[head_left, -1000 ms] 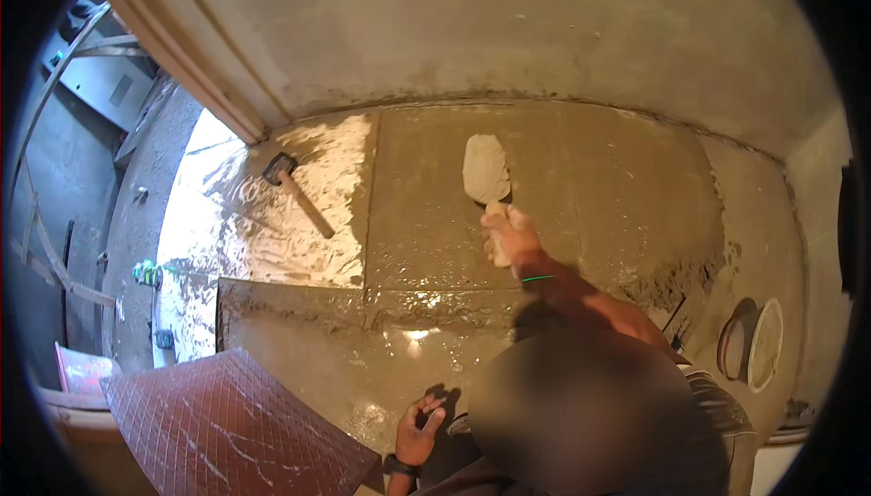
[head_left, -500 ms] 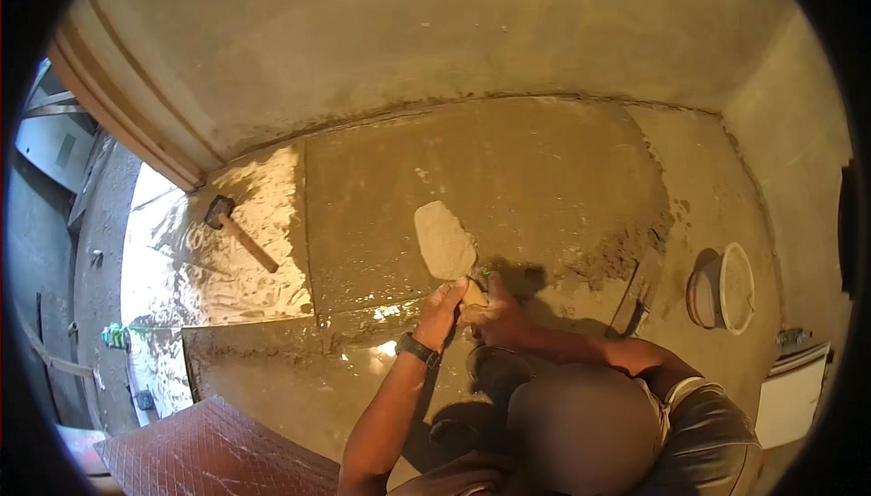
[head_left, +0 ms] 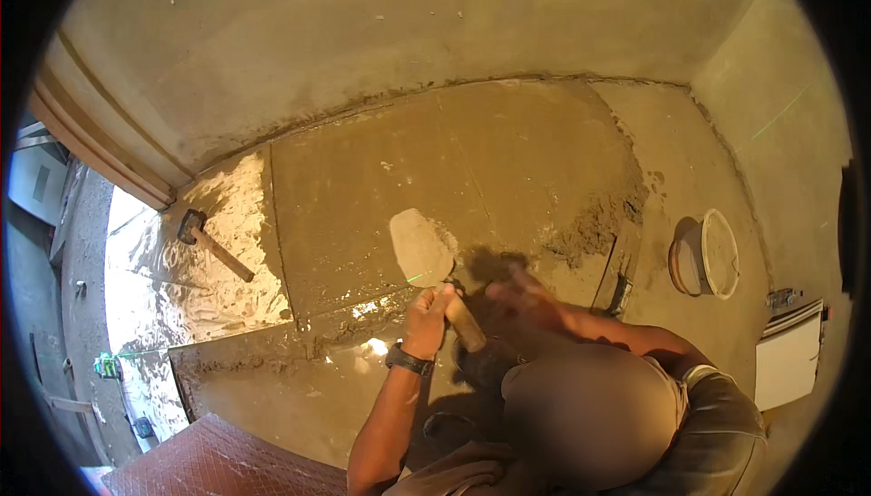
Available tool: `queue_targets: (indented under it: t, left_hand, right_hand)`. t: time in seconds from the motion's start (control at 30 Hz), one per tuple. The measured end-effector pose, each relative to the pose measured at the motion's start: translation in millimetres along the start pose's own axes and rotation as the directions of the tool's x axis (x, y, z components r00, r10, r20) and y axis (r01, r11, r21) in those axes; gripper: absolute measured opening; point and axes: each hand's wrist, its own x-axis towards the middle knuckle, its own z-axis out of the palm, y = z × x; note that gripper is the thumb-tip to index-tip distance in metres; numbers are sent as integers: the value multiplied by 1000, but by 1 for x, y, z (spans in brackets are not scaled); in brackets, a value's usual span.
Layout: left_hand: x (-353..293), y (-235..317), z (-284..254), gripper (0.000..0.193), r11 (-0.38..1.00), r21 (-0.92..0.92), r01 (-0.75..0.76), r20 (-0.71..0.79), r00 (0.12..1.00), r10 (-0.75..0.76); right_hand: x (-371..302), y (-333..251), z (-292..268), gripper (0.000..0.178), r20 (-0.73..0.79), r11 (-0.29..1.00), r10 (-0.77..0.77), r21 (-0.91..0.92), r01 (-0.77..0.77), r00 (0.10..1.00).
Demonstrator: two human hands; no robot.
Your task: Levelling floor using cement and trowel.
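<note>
My left hand (head_left: 426,319), with a dark watch on the wrist, is closed on a trowel (head_left: 423,247) near where blade and handle meet. The pale, mortar-smeared blade points away from me above the wet mortar bed (head_left: 363,187); its wooden handle (head_left: 465,324) slants back toward my knees. To the right of the handle, my right hand (head_left: 528,300) is apart from the trowel, fingers spread and slightly blurred, with nothing visible in it. A thin green light line crosses the blade.
A mallet (head_left: 216,246) lies on the sunlit mortar at left. Rough mortar lumps (head_left: 581,233) and a long straight tool (head_left: 620,274) are at right, near a white bucket (head_left: 719,255) and stacked tiles (head_left: 789,364). A reddish-brown sheet (head_left: 218,464) is at lower left.
My right hand has let go of the trowel handle and moved off to the right, its fingers opening. The left hand still holds the trowel. The whole view has shifted slightly.
</note>
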Motion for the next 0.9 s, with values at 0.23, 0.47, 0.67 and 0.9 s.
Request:
queue_targets:
  t: [0.23, 0.47, 0.67, 0.9]
  left_hand:
    - [26, -5, 0, 31, 980, 188, -59, -94, 992, 78]
    - [28, -33, -1, 29, 995, 87, -42, -121, 991, 53]
    - [5, -23, -27, 35, 987, 157, -33, -148, 987, 56]
    - [-21, -21, -86, 26, 997, 65, -31, -102, 994, 37]
  right_hand:
    - [12, 172, -234, 60, -714, 555, -516, -699, -451, 473]
    - [-5, 222, -282, 64, -878, 826, 284, 19, -564, 386]
    - [3, 237, -262, 42, -966, 970, 81, 21, -241, 244]
    - [-11, 145, -199, 58, -897, 910, -349, -394, -130, 271]
